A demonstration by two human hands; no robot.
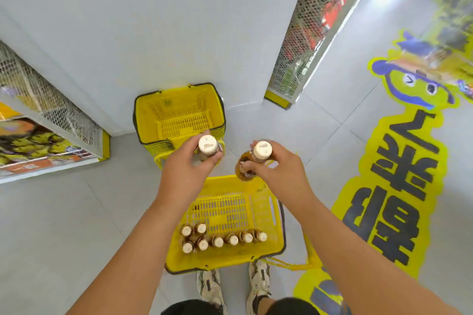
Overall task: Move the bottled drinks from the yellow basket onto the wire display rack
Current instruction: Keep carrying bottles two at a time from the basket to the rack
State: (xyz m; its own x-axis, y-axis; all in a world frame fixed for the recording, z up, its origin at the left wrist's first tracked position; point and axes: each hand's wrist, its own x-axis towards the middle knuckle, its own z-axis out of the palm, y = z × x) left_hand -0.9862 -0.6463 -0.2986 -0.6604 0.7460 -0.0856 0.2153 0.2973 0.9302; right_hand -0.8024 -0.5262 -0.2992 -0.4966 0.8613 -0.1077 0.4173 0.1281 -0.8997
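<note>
Two bottles lifted above the yellow basket

Above and left of the yellow basket (pixel 277 217) on the floor, the left hand (pixel 184 169) curls its fingers round one cream-capped bottle (pixel 207 145); above its far rim, the right hand (pixel 276 169) grips another bottle (pixel 252 161). Nine more bottles (pixel 217 238) stand along the basket's near wall.
</note>
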